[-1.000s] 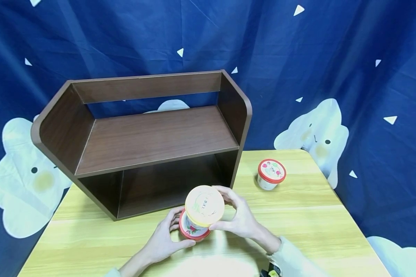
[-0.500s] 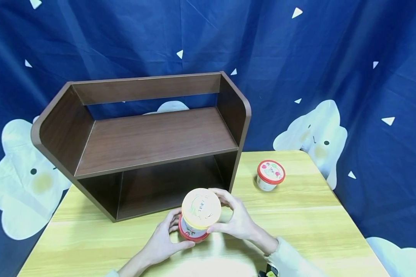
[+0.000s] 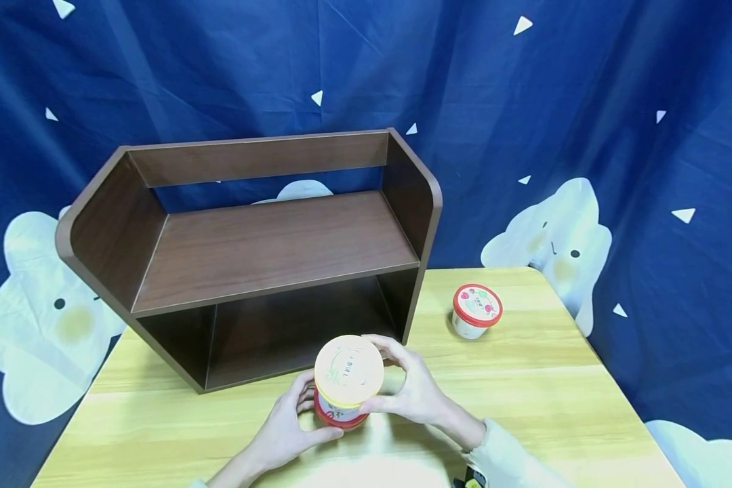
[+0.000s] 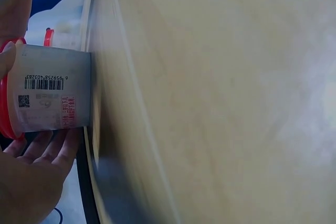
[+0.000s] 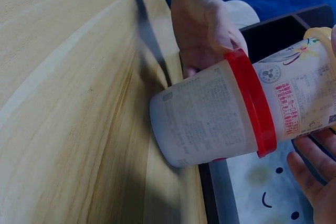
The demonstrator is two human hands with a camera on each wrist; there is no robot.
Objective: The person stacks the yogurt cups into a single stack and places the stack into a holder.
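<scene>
A white ice cream tub with a red lid (image 5: 205,119) stands on the table in front of the shelf. On top of it sits a second ice cream tub with a yellow lid (image 3: 349,371), its base meeting the red lid in the right wrist view. My left hand (image 3: 283,423) curves round the lower tub, fingers along its far side and thumb at the front. My right hand (image 3: 411,390) holds the yellow-lidded tub between thumb and fingers. In the left wrist view, the lower tub's barcode side (image 4: 50,90) faces the camera.
A dark brown two-tier shelf (image 3: 280,251) stands behind the hands. Another red-lidded tub (image 3: 477,305) is on the wooden table (image 3: 543,393) to the right. A blue curtain (image 3: 476,81) with clouds hangs behind.
My right hand has shifted the yellow-lidded tub slightly left and toward me, so it now covers more of the red lid. My left hand has stayed at the lower tub.
</scene>
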